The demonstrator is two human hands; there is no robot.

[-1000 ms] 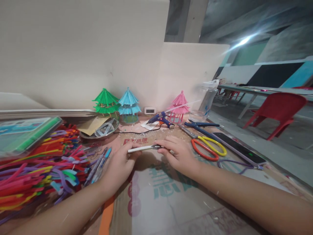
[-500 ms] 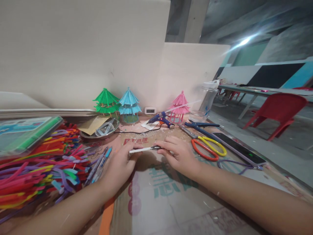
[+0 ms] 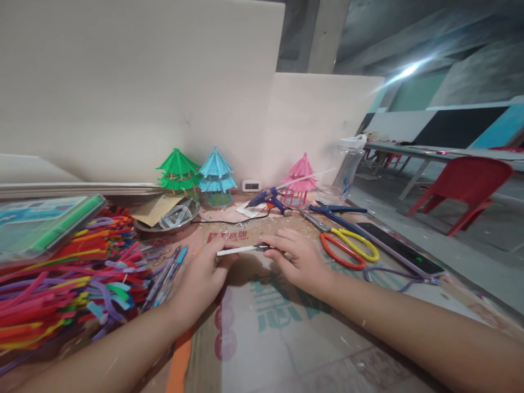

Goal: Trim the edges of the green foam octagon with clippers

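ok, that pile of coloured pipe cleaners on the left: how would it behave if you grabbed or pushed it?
The pipe cleaners look thin, bent and tangled, so probably floppy and light. They lie crossed over each other, so a grab would likely drag several along. A push would probably spread the loose heap toward the pens rather than slide it as one.

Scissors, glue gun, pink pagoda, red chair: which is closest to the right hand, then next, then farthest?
From the right hand:
1. Scissors, just to its right on the table.
2. Glue gun, behind it, toward the wall.
3. Pink pagoda, a bit past the glue gun, by the wall.
4. Red chair, off the table, far right.
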